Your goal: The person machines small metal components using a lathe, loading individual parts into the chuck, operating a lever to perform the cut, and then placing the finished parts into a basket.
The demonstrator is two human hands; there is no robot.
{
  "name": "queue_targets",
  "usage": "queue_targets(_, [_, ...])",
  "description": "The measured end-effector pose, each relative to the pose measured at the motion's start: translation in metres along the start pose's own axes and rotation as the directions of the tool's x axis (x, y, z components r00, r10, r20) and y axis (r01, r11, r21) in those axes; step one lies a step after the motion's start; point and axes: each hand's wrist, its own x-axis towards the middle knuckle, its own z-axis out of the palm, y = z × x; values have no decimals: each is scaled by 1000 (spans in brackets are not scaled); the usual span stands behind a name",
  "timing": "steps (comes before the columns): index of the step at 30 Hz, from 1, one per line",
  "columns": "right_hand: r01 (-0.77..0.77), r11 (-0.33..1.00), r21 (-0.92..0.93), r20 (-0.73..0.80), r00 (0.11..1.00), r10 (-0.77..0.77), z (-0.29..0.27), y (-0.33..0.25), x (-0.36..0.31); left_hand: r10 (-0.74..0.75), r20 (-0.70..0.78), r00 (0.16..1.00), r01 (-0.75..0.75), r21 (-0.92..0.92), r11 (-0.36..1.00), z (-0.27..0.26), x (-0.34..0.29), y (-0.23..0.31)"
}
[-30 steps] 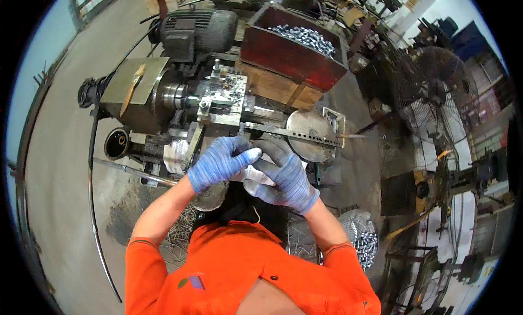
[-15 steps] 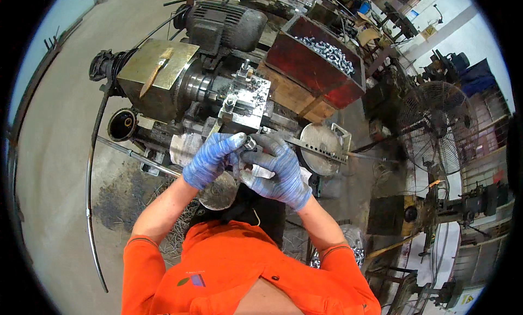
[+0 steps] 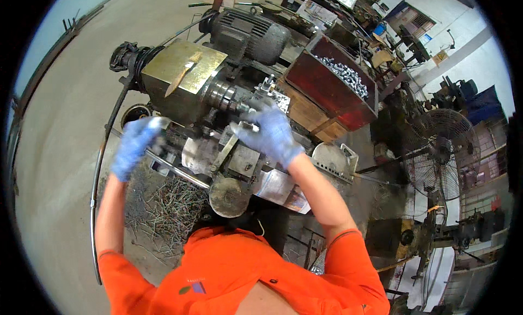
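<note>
My gloved right hand [image 3: 272,135] reaches over the lathe's tool area, fingertips close to the front of the steel chuck [image 3: 222,95]. Its fingers curl there, and what they hold is mostly hidden and blurred. To the left, my gloved left hand [image 3: 135,143] is smeared by motion, above a long metal bar [image 3: 182,175] and beside a dark round handwheel [image 3: 136,113]. Whether its fingers grip anything cannot be told. A flat metal strip [image 3: 224,153] and a square block [image 3: 244,161] lie below the right hand.
A red bin [image 3: 327,83] full of small shiny metal parts [image 3: 344,75] stands at the far right on a wooden board [image 3: 308,110]. A wooden-handled brush [image 3: 182,75] rests on the headstock. Metal shavings [image 3: 174,206] cover the floor; a caged fan [image 3: 441,143] stands right.
Both hands were together, holding a small shiny metal cylinder. They have separated: the left moved out to the left, the right forward to the chuck. The view has shifted slightly.
</note>
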Motion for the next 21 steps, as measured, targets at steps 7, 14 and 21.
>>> queue_targets(7, [-199, 969, -149, 487, 838, 247, 56, 30, 57, 126, -445, 886, 314, 778, 544, -127, -88, -100])
queue_targets(14, [-129, 990, -49, 347, 928, 138, 72, 34, 59, -181, -502, 846, 509, 657, 556, -128, -127, -157])
queue_targets(21, [-169, 981, -96, 572, 797, 194, 55, 17, 79, -231, -547, 805, 589, 686, 428, -119, -153, -152])
